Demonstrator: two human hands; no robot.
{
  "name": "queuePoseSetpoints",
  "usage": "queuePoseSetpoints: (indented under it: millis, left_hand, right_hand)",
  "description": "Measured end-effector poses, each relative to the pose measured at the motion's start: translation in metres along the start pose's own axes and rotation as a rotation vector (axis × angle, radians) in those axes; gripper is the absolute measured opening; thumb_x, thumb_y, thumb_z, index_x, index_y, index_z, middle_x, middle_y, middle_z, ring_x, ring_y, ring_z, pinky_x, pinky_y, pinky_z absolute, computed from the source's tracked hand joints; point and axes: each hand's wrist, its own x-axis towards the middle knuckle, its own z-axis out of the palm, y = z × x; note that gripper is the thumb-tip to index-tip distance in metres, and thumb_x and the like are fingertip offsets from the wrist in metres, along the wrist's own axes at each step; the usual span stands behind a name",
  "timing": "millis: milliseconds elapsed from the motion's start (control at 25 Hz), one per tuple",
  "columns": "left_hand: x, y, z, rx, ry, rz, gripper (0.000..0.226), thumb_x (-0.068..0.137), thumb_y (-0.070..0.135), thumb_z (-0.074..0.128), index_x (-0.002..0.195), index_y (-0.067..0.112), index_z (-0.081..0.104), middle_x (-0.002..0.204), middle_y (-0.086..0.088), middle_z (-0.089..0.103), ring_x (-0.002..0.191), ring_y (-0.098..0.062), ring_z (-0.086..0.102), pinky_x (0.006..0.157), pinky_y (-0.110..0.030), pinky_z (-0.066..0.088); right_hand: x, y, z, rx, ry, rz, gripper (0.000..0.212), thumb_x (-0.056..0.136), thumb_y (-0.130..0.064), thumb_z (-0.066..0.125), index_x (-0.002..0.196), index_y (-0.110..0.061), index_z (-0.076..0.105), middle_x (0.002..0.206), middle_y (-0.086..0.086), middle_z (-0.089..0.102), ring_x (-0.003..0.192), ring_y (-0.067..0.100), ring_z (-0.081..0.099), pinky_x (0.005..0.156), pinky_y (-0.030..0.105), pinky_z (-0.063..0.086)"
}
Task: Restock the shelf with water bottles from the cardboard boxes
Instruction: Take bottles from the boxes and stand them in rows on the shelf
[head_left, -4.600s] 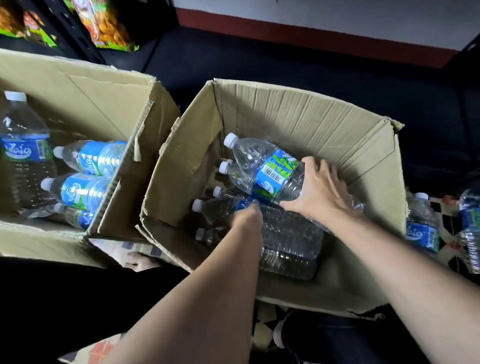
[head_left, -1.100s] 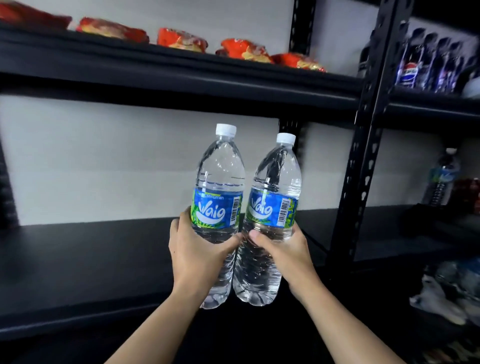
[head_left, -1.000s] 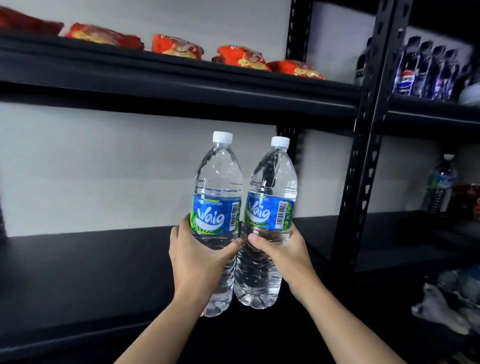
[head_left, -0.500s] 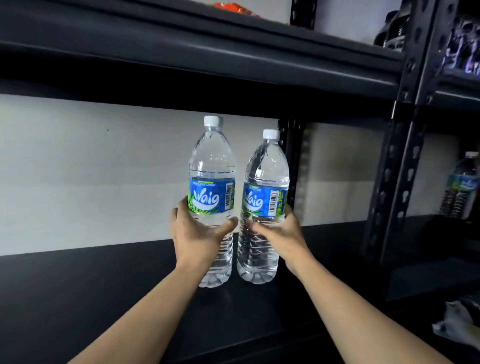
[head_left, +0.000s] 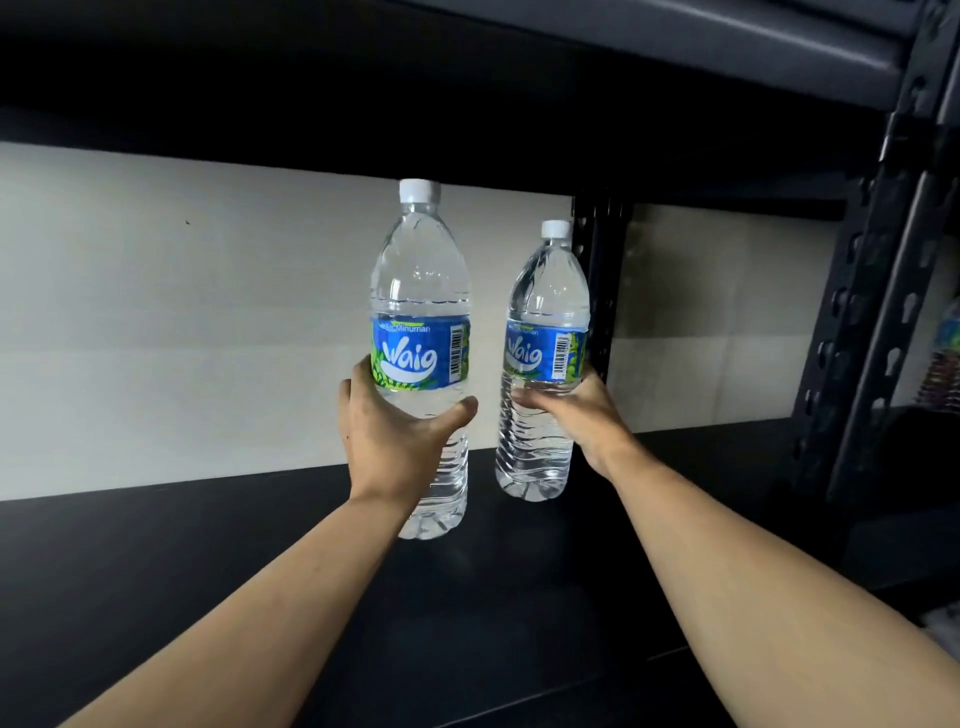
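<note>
Two clear water bottles with white caps and blue-green labels stand upright over the black shelf board (head_left: 208, 561). My left hand (head_left: 389, 436) grips the nearer, left bottle (head_left: 421, 291) just below its label. My right hand (head_left: 576, 415) grips the right bottle (head_left: 550, 301), which is farther in, close to the back wall. Its base seems to touch the board. Whether the left bottle's base rests on the board I cannot tell. The cardboard boxes are out of view.
A dark upper shelf (head_left: 467, 78) hangs low, just over the left bottle's cap. A black perforated upright (head_left: 857, 312) stands at the right, with a second post (head_left: 597, 291) behind the right bottle. A white wall (head_left: 182, 312) closes the back. Another bottle (head_left: 948, 358) shows at the far right edge.
Both bottles have gone deeper into the shelf bay and parted; the right one is now farther back. The view has moved closer under the upper shelf.
</note>
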Motion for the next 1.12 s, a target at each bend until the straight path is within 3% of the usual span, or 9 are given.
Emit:
queuePoseSetpoints:
  millis: [120,320,480,560,640,720,880,1000,1120]
  left_hand:
    - [-0.004,-0.004,0.000,0.009,-0.008,0.013,0.079,0.059,0.033,0.093,0.125,0.013,0.054,0.111,0.003,0.053,0.117,-0.021,0.049,0.099,-0.032,0.041]
    - [-0.008,-0.007,0.000,0.021,-0.002,0.025,0.077,0.060,0.032,0.093,0.123,0.011,0.054,0.107,0.005,0.052,0.116,-0.024,0.051,0.101,-0.040,0.043]
    - [-0.008,-0.007,-0.001,0.034,-0.006,0.030,0.078,0.059,0.033,0.093,0.124,0.012,0.054,0.108,0.003,0.052,0.114,-0.022,0.050,0.096,-0.029,0.040]
    - [-0.008,-0.006,-0.001,0.037,-0.004,0.026,0.079,0.059,0.032,0.093,0.125,0.013,0.054,0.109,0.004,0.051,0.113,-0.019,0.049,0.090,-0.019,0.033]
    - [-0.010,-0.006,0.000,0.027,0.013,0.015,0.080,0.059,0.032,0.093,0.126,0.014,0.053,0.110,0.004,0.049,0.113,-0.018,0.048,0.088,-0.015,0.029]
    - [-0.013,-0.007,0.001,0.022,0.014,0.013,0.081,0.059,0.033,0.093,0.126,0.014,0.053,0.111,0.004,0.050,0.113,-0.018,0.049,0.088,-0.016,0.030]
    - [-0.011,-0.011,-0.001,0.019,0.008,0.021,0.082,0.059,0.033,0.093,0.127,0.014,0.053,0.111,0.003,0.049,0.110,-0.015,0.049,0.086,-0.013,0.029]
    - [-0.006,-0.012,-0.005,0.015,0.016,0.029,0.079,0.060,0.032,0.093,0.125,0.014,0.053,0.110,0.003,0.050,0.103,-0.010,0.044,0.081,-0.009,0.026]
    - [-0.002,-0.014,-0.008,0.022,0.025,0.033,0.078,0.060,0.034,0.092,0.124,0.014,0.053,0.111,0.003,0.052,0.108,-0.014,0.048,0.089,-0.018,0.032]
  right_hand:
    - [0.002,0.013,-0.002,-0.018,0.003,0.031,0.050,0.060,-0.018,0.094,0.101,-0.026,0.068,0.095,-0.005,0.077,0.091,0.012,0.073,0.090,0.034,0.054]
    - [0.003,0.024,-0.003,0.033,-0.052,0.019,0.045,0.066,-0.014,0.091,0.100,-0.029,0.066,0.100,-0.004,0.076,0.096,0.013,0.072,0.096,0.036,0.051]
    - [0.001,0.035,-0.011,-0.050,-0.147,0.177,0.093,0.050,-0.052,0.094,0.128,-0.033,0.046,0.122,-0.006,0.068,0.117,0.016,0.061,0.111,0.044,0.039]
    - [-0.017,0.043,-0.003,-0.091,-0.053,0.217,0.124,0.041,-0.062,0.091,0.143,-0.031,0.028,0.134,-0.003,0.059,0.126,0.018,0.054,0.112,0.042,0.037]
    - [-0.040,0.052,0.015,-0.214,0.119,0.211,0.137,0.039,-0.062,0.093,0.147,-0.031,0.015,0.144,0.003,0.043,0.133,0.021,0.044,0.111,0.043,0.038]
    - [-0.053,0.056,0.035,-0.328,0.233,0.247,0.130,0.047,-0.052,0.094,0.149,-0.027,0.016,0.144,0.008,0.033,0.134,0.027,0.037,0.110,0.044,0.038]
    - [-0.045,0.065,0.042,-0.344,0.370,0.186,0.090,0.057,-0.036,0.091,0.130,-0.012,0.044,0.123,0.003,0.053,0.116,0.022,0.054,0.095,0.033,0.047]
    - [-0.029,0.074,0.027,-0.215,0.156,0.240,0.082,0.063,-0.032,0.090,0.129,-0.015,0.045,0.117,-0.006,0.063,0.104,0.011,0.062,0.089,0.027,0.049]
    - [-0.012,0.086,0.017,-0.190,-0.001,0.256,0.073,0.063,-0.038,0.088,0.126,-0.023,0.055,0.113,-0.008,0.070,0.101,0.010,0.068,0.095,0.040,0.055]
